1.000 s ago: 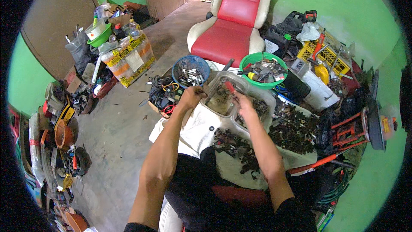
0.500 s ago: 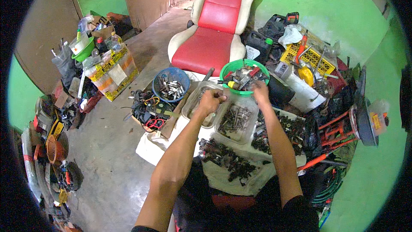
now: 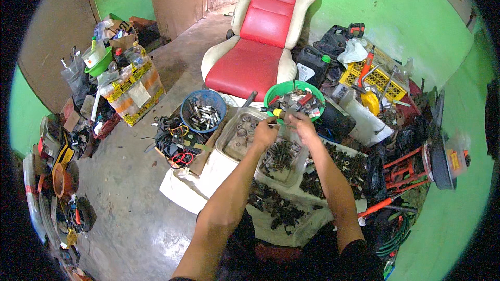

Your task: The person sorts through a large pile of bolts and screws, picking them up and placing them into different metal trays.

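Left hand (image 3: 265, 132) and right hand (image 3: 301, 125) meet, pinching a small metal part (image 3: 279, 120) above clear tray (image 3: 281, 158); green basin (image 3: 294, 99) just beyond.

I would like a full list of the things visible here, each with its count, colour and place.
car seat: one, red and cream, top centre on the floor
green bowl: one, holds mixed tools, beside the hands
blue bucket: one, holds metal parts, left of the trays
clear trays: two, hold metal parts, under the hands
white cloth: one, under the trays
tangled cables: one heap, black, red and yellow, left of the cloth
yellow crate: one, upper right
left hand: one, above the trays, fingers pinched together
right hand: one, close beside the left hand, at the bowl's edge
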A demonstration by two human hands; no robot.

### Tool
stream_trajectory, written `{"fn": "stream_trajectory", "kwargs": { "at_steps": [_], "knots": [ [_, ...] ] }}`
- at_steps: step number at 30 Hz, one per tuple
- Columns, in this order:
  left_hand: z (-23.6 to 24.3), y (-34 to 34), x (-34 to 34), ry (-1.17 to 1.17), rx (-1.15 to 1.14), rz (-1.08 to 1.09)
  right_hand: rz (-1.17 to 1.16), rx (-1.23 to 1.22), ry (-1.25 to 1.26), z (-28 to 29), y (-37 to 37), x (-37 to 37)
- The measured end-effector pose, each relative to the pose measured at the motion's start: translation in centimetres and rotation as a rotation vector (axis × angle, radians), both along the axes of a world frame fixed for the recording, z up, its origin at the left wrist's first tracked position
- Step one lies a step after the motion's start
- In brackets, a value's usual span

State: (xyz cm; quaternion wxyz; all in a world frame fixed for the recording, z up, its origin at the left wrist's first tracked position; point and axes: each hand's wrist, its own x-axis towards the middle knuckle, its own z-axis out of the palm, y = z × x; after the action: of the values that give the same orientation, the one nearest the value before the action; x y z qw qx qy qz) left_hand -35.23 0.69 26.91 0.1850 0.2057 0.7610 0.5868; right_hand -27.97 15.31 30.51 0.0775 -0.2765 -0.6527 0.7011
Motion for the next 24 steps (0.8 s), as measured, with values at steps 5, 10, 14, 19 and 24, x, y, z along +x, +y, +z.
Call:
{"fn": "stream_trajectory", "kwargs": {
  "at_steps": [5,10,14,19,24],
  "knots": [
    [-0.6,-0.8,-0.1,0.160,-0.101,0.032,-0.064,-0.075,0.264,0.3,4.7,-6.3],
    [0.9,-0.4,1.1,0.112,-0.153,-0.052,-0.147,0.012,0.290,-0.1,6.3,-6.6],
    [-0.4,-0.6,1.4,0.200,-0.200,-0.105,-0.010,0.182,0.146,0.6,4.1,-1.2],
    [-0.8,0.5,2.4,0.311,-0.220,-0.269,0.092,0.282,0.082,-0.6,4.5,9.9],
    [1.7,0.7,6.9,0.485,-0.410,-0.638,0.146,0.369,-0.219,-4.4,3.1,18.9]
  ]
}}
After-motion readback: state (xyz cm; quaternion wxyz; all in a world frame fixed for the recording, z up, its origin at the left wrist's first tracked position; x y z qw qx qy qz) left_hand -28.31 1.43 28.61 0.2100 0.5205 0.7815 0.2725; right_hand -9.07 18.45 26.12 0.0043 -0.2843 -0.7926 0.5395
